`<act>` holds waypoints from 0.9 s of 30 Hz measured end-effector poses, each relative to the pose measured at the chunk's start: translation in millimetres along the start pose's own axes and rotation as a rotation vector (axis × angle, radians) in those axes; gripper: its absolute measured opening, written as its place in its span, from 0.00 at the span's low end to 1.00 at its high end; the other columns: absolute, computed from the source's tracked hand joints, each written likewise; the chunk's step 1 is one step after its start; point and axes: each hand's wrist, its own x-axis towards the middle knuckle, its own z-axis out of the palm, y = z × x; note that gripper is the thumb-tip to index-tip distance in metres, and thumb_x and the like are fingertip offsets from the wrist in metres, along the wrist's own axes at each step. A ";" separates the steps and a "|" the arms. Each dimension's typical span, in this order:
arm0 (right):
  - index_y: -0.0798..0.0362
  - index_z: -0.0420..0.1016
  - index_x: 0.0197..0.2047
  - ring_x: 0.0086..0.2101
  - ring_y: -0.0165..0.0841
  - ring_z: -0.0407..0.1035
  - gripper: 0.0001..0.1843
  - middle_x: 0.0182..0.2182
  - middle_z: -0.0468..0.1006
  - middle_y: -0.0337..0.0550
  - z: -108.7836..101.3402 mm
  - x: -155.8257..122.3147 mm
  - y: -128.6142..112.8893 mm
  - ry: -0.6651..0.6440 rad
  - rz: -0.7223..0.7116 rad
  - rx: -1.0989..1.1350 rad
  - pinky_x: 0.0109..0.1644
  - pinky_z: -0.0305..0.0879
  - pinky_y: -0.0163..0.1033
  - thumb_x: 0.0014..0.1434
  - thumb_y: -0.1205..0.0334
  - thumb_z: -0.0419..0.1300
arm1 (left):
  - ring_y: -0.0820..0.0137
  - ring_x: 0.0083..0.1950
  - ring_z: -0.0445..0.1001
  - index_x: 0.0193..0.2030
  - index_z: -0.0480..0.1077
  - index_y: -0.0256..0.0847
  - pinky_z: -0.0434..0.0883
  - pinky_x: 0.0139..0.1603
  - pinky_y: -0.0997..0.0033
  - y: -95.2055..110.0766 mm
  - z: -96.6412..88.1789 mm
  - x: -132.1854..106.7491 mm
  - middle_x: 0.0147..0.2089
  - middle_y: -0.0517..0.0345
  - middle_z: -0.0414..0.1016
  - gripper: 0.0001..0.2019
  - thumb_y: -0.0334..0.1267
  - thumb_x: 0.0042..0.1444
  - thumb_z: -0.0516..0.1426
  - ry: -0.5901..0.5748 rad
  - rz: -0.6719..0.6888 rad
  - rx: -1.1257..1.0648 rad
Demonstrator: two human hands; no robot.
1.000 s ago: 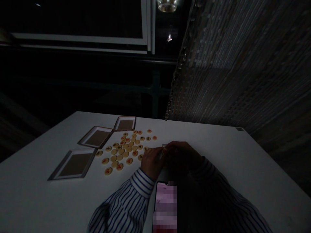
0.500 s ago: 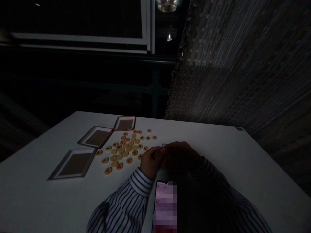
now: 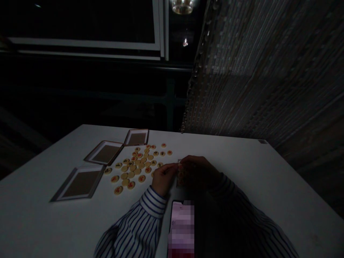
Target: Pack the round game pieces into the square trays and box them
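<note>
A small flat box (image 3: 178, 181) with round reddish-marked pieces lies between my hands, mostly in deep shadow. At its left edge is my left hand (image 3: 163, 178), closed, thumb and fingers pressed together; anything pinched there is too small to tell. My right hand (image 3: 200, 166) curves over the far right part of the box, fingers bent with the tips at its far edge. Darkness hides most of that hand and whatever it may hold. Left of my hands, many Chinese chess pieces (image 3: 137, 171) are spread loosely, some showing red or black characters, others blank side up.
Three shallow tray-like box parts stand left of the pieces: a near one (image 3: 95, 184), a middle one (image 3: 119, 154) and a far one (image 3: 147, 134). A phone (image 3: 181, 222) with a lit screen lies nearest me on the white table (image 3: 29, 204). A bead curtain (image 3: 228, 89) hangs beyond it.
My hands have parted slightly from where they met over the box, the left one drawing left. More of the box and its pieces now shows between them. The view has shifted a little.
</note>
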 end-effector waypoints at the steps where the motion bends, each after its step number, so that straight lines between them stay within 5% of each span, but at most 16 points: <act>1: 0.53 0.69 0.37 0.33 0.29 0.68 0.11 0.32 0.75 0.41 0.2 0.5 -0.7 0.007 -0.010 -0.045 0.37 0.63 0.35 0.55 0.59 0.50 | 0.70 0.35 0.74 0.30 0.73 0.39 0.72 0.38 0.71 -0.2 0.0 0.0 0.31 0.57 0.77 0.07 0.37 0.46 0.55 0.008 0.003 0.001; 13: 0.49 0.72 0.36 0.34 0.33 0.66 0.16 0.32 0.75 0.43 3.6 11.6 -7.1 -0.049 -0.044 -0.464 0.36 0.57 0.37 0.54 0.49 0.49 | 0.69 0.34 0.74 0.29 0.74 0.40 0.71 0.39 0.69 -6.5 1.1 1.2 0.30 0.56 0.77 0.07 0.39 0.43 0.57 0.131 -0.023 -0.081; 19: 0.49 0.71 0.40 0.34 0.33 0.65 0.17 0.32 0.75 0.43 3.0 11.9 -11.3 -0.028 -0.068 -0.537 0.35 0.54 0.36 0.54 0.50 0.49 | 0.69 0.34 0.74 0.28 0.73 0.39 0.72 0.38 0.69 -3.0 2.3 0.3 0.30 0.56 0.77 0.08 0.39 0.43 0.57 0.156 -0.001 -0.062; 24: 0.49 0.72 0.34 0.32 0.32 0.65 0.15 0.29 0.75 0.42 -0.6 11.9 -12.6 -0.076 -0.086 -0.592 0.34 0.52 0.35 0.56 0.52 0.48 | 0.69 0.35 0.74 0.30 0.73 0.39 0.71 0.40 0.70 -6.2 0.8 0.5 0.32 0.57 0.77 0.07 0.39 0.45 0.56 0.138 0.025 -0.063; 27: 0.50 0.70 0.40 0.36 0.34 0.65 0.16 0.34 0.75 0.43 -3.3 10.0 -8.8 -0.054 -0.114 -0.606 0.36 0.52 0.37 0.56 0.52 0.48 | 0.69 0.36 0.73 0.31 0.73 0.39 0.70 0.41 0.69 -9.5 -0.1 1.3 0.33 0.55 0.77 0.09 0.39 0.47 0.55 0.127 0.040 -0.023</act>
